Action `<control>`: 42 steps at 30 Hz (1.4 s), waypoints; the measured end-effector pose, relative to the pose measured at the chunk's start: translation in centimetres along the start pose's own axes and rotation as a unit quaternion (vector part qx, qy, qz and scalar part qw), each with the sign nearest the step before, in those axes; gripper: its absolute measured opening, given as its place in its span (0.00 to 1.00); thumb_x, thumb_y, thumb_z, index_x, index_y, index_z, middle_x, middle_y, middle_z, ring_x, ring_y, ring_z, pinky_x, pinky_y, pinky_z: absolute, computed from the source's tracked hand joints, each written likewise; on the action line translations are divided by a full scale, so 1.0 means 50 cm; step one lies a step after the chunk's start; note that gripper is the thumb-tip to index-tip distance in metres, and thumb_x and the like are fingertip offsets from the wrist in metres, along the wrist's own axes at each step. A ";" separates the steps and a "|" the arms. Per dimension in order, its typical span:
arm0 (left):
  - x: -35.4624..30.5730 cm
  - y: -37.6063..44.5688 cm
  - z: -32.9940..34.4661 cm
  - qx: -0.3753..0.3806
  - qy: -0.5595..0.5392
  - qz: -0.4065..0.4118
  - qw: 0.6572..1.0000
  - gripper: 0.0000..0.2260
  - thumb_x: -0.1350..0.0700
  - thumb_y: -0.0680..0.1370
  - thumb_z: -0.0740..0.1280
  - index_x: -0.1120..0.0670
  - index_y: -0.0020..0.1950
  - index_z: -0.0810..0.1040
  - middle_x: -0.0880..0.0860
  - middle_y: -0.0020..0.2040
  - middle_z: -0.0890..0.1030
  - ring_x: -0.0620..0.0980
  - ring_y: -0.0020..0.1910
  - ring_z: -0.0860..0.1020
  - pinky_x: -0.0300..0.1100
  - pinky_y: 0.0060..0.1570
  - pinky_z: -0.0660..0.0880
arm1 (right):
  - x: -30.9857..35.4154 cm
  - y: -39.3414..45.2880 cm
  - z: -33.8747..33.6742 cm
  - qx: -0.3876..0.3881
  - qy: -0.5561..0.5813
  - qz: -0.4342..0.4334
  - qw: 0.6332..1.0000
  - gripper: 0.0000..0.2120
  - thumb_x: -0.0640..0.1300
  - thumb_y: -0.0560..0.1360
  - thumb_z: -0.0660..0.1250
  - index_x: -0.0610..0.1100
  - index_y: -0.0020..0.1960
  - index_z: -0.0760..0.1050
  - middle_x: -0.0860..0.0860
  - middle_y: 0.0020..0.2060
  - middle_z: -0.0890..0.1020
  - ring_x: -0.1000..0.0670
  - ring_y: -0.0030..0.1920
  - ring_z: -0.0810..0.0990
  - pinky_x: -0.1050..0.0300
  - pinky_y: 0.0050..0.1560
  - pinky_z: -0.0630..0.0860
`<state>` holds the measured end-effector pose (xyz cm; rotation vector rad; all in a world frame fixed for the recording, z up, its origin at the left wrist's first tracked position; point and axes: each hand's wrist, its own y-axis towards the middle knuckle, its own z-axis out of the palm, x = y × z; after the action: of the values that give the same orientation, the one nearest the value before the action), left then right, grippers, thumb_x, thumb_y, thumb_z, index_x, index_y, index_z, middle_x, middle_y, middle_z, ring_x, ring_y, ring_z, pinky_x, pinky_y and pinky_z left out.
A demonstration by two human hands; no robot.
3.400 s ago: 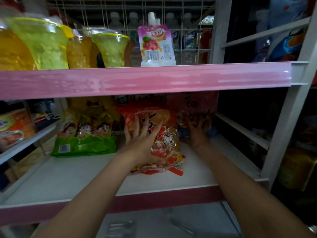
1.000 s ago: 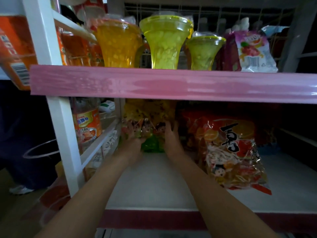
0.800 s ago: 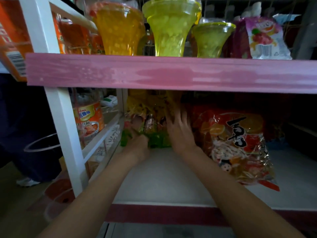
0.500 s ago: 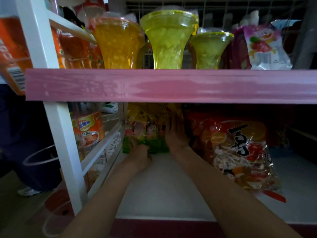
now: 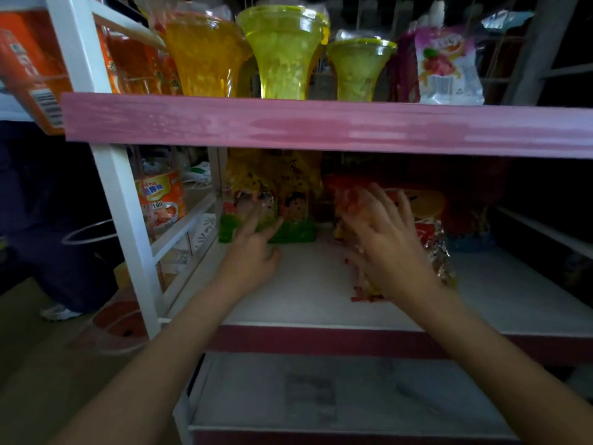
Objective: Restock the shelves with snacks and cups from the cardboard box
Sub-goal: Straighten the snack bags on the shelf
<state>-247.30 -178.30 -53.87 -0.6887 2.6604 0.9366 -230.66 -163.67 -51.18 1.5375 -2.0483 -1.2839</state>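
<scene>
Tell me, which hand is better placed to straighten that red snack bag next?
Probably the right hand: its spread fingers already lie over the red snack bag. The left hand points at the yellow-green snack bag.

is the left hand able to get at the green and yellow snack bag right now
Probably yes: the left hand is open with its fingers already at the green and yellow snack bag, nothing between them.

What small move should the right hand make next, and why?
Probably push the red bag upright toward the back of the shelf. The right hand lies spread on its front, and the bag leans forward, while the green bag, by the left hand, already stands upright.
</scene>
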 end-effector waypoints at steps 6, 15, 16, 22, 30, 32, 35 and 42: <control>-0.178 0.013 0.030 0.127 0.004 0.106 0.986 0.42 0.41 0.73 0.67 0.40 0.73 0.38 0.45 0.72 0.29 0.56 0.74 0.34 0.57 0.73 0.43 | -0.177 -0.059 -0.060 0.279 0.104 0.080 0.951 0.52 0.57 0.64 0.75 0.66 0.70 0.38 0.46 0.76 0.40 0.38 0.75 0.41 0.36 0.73 0.50; -0.218 0.022 0.094 0.213 0.141 0.018 0.967 0.52 0.42 0.70 0.71 0.45 0.72 0.29 0.51 0.70 0.23 0.60 0.72 0.30 0.61 0.70 0.42 | -0.190 -0.101 -0.007 0.299 0.216 0.097 0.924 0.52 0.41 0.69 0.74 0.57 0.74 0.37 0.48 0.75 0.37 0.43 0.76 0.44 0.47 0.74 0.56; -0.217 0.025 0.101 0.202 0.163 0.014 0.966 0.52 0.42 0.70 0.70 0.47 0.72 0.28 0.51 0.71 0.24 0.59 0.72 0.31 0.60 0.70 0.41 | -0.185 -0.099 -0.003 0.306 0.194 0.092 0.927 0.51 0.41 0.69 0.73 0.55 0.74 0.37 0.47 0.75 0.37 0.42 0.76 0.43 0.47 0.74 0.55; -0.206 0.056 0.139 0.089 0.298 -0.014 0.950 0.52 0.48 0.74 0.68 0.54 0.65 0.21 0.51 0.71 0.26 0.57 0.73 0.32 0.58 0.69 0.36 | -0.137 -0.080 0.050 0.256 0.118 0.124 0.951 0.48 0.34 0.74 0.67 0.56 0.74 0.34 0.46 0.75 0.36 0.36 0.75 0.41 0.43 0.70 0.64; -0.210 0.027 0.121 0.135 0.201 0.014 0.970 0.51 0.43 0.73 0.67 0.52 0.68 0.23 0.50 0.72 0.27 0.52 0.74 0.35 0.56 0.71 0.41 | -0.176 -0.110 0.029 0.269 0.181 0.064 0.944 0.48 0.43 0.72 0.71 0.53 0.75 0.36 0.50 0.74 0.33 0.40 0.75 0.39 0.46 0.71 0.58; -0.215 0.007 0.111 0.148 0.171 0.034 0.974 0.47 0.48 0.75 0.66 0.53 0.72 0.29 0.50 0.73 0.28 0.51 0.75 0.36 0.56 0.72 0.43 | -0.193 -0.127 0.023 0.247 0.199 0.035 0.948 0.49 0.45 0.70 0.72 0.51 0.75 0.38 0.52 0.73 0.34 0.42 0.76 0.41 0.45 0.72 0.57; -0.212 -0.021 0.109 0.110 0.116 0.115 0.980 0.35 0.54 0.76 0.62 0.57 0.76 0.45 0.56 0.76 0.43 0.56 0.76 0.48 0.57 0.72 0.53 | -0.215 -0.149 0.028 0.210 0.244 0.040 0.946 0.49 0.47 0.68 0.74 0.50 0.75 0.44 0.51 0.73 0.37 0.46 0.76 0.47 0.48 0.72 0.61; -0.224 0.032 0.126 -0.026 0.156 0.295 0.942 0.22 0.55 0.69 0.58 0.56 0.62 0.75 0.57 0.63 0.76 0.54 0.65 0.66 0.58 0.63 0.62 | -0.230 -0.129 0.028 0.168 0.297 0.104 0.934 0.31 0.68 0.73 0.53 0.52 0.71 0.61 0.43 0.70 0.61 0.44 0.69 0.64 0.50 0.66 0.66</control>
<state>-238.07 -169.24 -53.77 -0.0228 3.2164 1.1113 -222.97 -153.18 -53.78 1.5377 -1.9951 -0.3284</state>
